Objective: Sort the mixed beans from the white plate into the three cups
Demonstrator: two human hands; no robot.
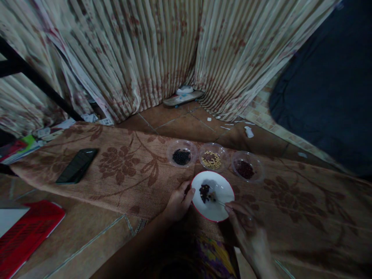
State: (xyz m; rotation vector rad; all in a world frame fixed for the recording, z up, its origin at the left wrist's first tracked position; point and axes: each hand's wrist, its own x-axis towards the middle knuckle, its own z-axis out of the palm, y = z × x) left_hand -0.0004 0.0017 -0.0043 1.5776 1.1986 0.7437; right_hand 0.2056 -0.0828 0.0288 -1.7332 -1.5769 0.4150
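A white plate with a red rim [222,186] lies on a brown flowered cloth [122,170] and holds a small heap of mixed dark beans [205,192]. My left hand [178,202] grips the plate's left edge with its thumb on the rim. My right hand [247,228] is at the plate's lower right, fingers pinched on a thin tool [221,203] that points toward the heap. Behind the plate stand three clear bowls: black beans [181,156], pale beans [211,159], dark red beans [245,169].
A black phone [77,166] lies on the cloth to the left. A red flat object [27,232] rests on the tiled floor at lower left. Striped curtains [139,54] hang behind, with a sandal [183,97] at their foot. A dark cloth [328,89] fills the right.
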